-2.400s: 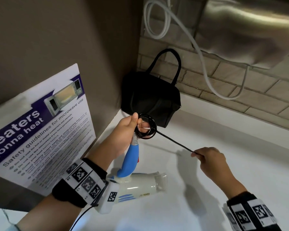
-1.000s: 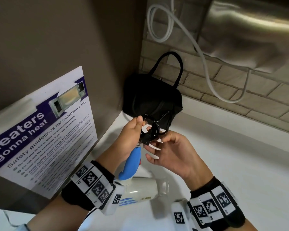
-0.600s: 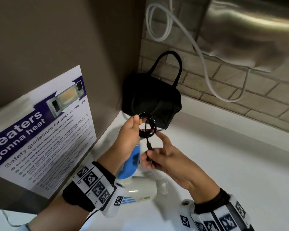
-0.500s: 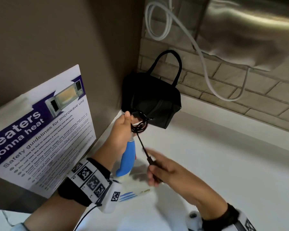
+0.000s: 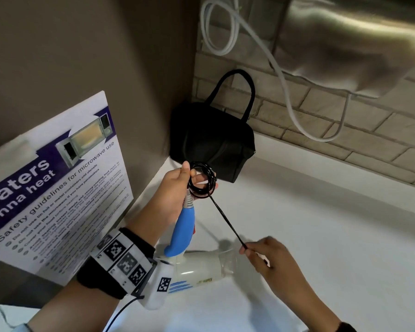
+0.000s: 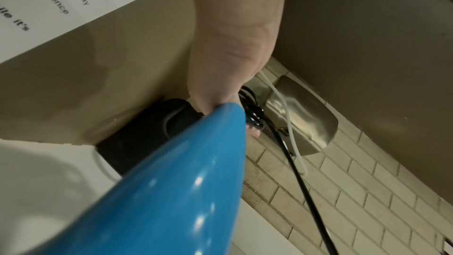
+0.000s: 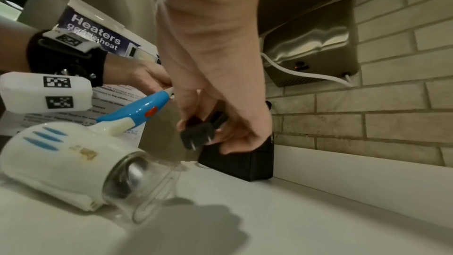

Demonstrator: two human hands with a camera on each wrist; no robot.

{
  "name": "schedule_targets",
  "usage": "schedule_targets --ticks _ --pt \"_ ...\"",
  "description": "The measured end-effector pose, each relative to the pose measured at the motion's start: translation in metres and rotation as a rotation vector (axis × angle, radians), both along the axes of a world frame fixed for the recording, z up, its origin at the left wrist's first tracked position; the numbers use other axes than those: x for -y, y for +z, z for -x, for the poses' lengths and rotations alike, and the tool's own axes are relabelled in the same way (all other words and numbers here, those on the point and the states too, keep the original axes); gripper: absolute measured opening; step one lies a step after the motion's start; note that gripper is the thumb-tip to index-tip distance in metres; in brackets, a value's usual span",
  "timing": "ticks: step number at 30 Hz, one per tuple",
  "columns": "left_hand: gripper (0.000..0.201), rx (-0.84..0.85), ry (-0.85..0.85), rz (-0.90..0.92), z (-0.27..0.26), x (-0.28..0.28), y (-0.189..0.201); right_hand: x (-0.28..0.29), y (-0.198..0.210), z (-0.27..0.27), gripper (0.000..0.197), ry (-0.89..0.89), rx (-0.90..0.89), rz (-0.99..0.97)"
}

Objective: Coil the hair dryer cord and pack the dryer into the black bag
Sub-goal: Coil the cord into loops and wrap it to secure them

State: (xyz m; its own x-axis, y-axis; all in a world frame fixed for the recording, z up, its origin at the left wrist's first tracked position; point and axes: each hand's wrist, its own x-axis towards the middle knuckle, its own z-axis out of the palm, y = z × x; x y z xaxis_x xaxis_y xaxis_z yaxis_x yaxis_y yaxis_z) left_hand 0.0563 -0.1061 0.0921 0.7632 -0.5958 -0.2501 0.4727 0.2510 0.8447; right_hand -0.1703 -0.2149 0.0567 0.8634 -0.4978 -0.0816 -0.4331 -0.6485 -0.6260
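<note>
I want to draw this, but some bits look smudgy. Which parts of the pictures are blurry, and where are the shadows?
Head view: the right hand is smeared, and its shadow falls on the white counter. Left wrist view: the blue handle is huge, soft and dotted with glare. Right wrist view: the hair dryer looks blurred, and a dark shadow lies on the counter under it.
</note>
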Motion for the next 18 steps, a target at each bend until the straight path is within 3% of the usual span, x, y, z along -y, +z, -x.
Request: schedule_targets --ticks 3,7,11,13,15,18 --pt "0.041 0.014 0.000 -0.021 0.000 -0.002 0.000 0.001 -0.004 -0.007 0.022 0.005 -0.030 0.152" --pt "0.049 0.124 -0.003 -0.094 -0.002 -0.008 -0.002 -0.001 0.003 -0.015 0.025 -0.014 -0.099 -0.161" --pt "0.056 0.193 -0.057 -0.192 -0.002 -0.011 -0.003 -0.002 0.011 -0.024 0.017 0.076 -0.182 -0.100" --pt "0.051 0.200 -0.094 -0.221 0.000 -0.012 -0.002 -0.001 0.018 -0.032 0.017 0.135 -0.224 -0.067" --pt "0.039 0.190 -0.137 -0.193 0.005 -0.011 0.000 -0.004 0.028 -0.043 0.015 0.111 -0.147 -0.137" --pt "0.039 0.210 -0.190 -0.151 0.015 -0.010 0.008 -0.014 0.050 -0.063 0.026 -0.020 0.112 -0.308"
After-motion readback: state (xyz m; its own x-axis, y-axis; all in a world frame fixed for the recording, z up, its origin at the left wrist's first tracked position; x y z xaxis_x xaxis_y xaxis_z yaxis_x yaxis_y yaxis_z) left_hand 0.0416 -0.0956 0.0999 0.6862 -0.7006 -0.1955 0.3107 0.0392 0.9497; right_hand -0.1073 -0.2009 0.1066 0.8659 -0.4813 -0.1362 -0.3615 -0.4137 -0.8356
